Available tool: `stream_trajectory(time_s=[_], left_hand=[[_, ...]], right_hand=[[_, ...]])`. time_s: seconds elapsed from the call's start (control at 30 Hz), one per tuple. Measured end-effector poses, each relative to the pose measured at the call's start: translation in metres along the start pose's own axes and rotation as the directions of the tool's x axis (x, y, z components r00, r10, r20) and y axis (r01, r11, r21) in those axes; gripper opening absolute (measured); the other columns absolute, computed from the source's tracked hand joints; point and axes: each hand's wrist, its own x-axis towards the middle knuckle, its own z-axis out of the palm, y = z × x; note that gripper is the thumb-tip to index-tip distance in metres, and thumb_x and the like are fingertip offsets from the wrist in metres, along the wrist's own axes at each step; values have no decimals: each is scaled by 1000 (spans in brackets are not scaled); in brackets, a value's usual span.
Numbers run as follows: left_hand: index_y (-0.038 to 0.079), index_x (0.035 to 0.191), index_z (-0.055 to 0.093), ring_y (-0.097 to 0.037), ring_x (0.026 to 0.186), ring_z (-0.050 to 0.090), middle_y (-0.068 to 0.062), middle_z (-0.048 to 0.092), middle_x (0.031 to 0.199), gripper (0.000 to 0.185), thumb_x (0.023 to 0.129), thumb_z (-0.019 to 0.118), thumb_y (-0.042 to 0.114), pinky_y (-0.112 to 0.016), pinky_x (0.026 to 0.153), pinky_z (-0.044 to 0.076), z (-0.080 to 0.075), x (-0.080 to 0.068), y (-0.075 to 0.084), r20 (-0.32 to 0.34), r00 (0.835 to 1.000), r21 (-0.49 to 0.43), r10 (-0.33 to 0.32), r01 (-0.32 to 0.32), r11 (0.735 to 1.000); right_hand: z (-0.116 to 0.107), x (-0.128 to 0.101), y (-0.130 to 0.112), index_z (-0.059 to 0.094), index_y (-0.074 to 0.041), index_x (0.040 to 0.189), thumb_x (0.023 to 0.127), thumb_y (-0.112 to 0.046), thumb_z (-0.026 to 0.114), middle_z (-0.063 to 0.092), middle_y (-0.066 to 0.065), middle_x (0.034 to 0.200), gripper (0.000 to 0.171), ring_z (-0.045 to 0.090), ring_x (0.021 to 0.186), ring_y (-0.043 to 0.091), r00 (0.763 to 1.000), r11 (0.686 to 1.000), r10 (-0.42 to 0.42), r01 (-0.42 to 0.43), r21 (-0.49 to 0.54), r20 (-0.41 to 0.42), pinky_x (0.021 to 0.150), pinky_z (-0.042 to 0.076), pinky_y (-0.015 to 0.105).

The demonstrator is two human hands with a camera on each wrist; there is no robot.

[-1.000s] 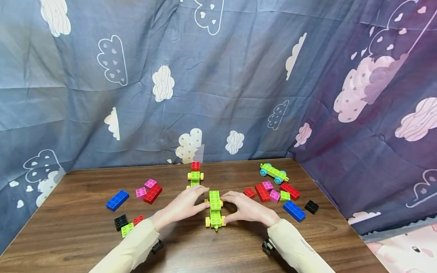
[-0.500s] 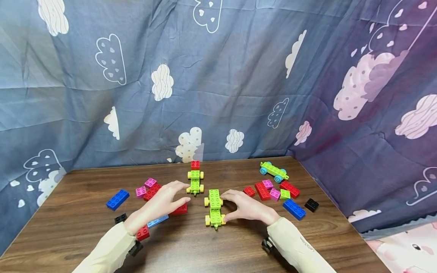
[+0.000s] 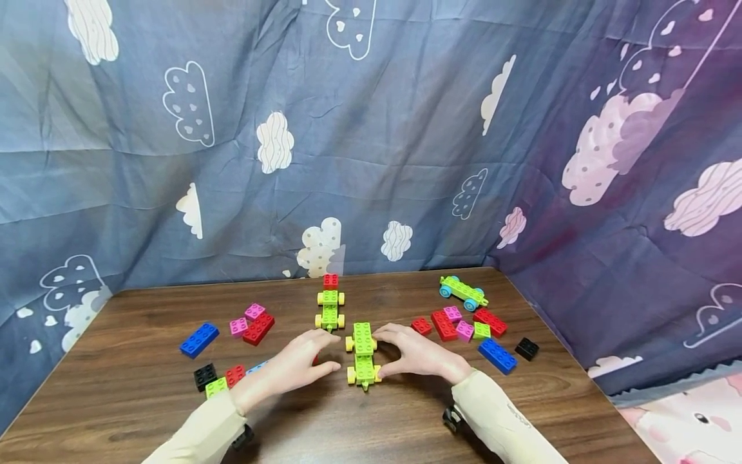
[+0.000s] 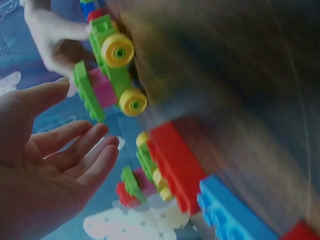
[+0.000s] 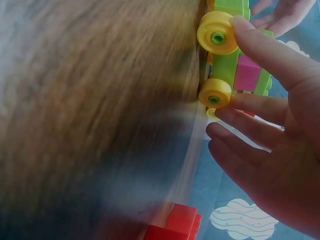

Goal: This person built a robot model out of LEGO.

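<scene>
At the middle of the wooden desk [image 3: 145, 399] stood a lime-green wheeled brick car [image 3: 362, 356] with yellow wheels, a long green brick pressed on top and a pink block showing between, as the wrist views made plain. The right hand [image 3: 416, 353] held it from the right, thumb and fingers curved against its side and wheels. The left hand [image 3: 298, 366] lay just left of the car with fingers loose and spread, gripping nothing and not touching it.

Judging by how things lay, the build looked only partly done. This car carried a couple of bricks, and a second green yellow-wheeled car [image 3: 330, 310] behind it, toward the upper middle of the desk, had a small red brick [image 3: 331, 280] at its far end. A third green chassis with blue wheels [image 3: 463, 292] sat bare at the upper right.

Plenty of loose pieces remained unused: a blue brick [image 3: 199, 339] and a pink and red cluster [image 3: 253, 323] at the left, black, red and green bricks [image 3: 218, 380] near the left sleeve, and a red, pink, green, blue and black heap [image 3: 475, 334] at the right. A cloud-printed curtain [image 3: 371, 142] hung behind it all.
</scene>
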Motion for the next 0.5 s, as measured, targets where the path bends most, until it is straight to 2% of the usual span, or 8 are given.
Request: stream_trajectory(time_s=[0.2, 0.5], left_hand=[[-4, 133, 57, -29, 121, 58, -16, 62, 129, 53, 92, 70, 27, -46, 102, 50, 13, 7, 10, 59, 997, 6, -40, 39, 999], [-7, 134, 56, -30, 123, 56, -18, 60, 133, 64, 88, 74, 33, -44, 103, 50, 21, 14, 14, 80, 996, 95, -46, 39, 995]], right_hand=[[2, -2, -1, 56, -4, 137, 83, -51, 74, 56, 9, 139, 74, 54, 129, 27, 1000, 1000, 2, -2, -2, -2, 108, 45, 46], [1, -5, -3, 56, -6, 138, 83, -52, 74, 56, 6, 139, 74, 54, 129, 22, 1000, 1000, 5, -5, -16, -1, 108, 46, 44]])
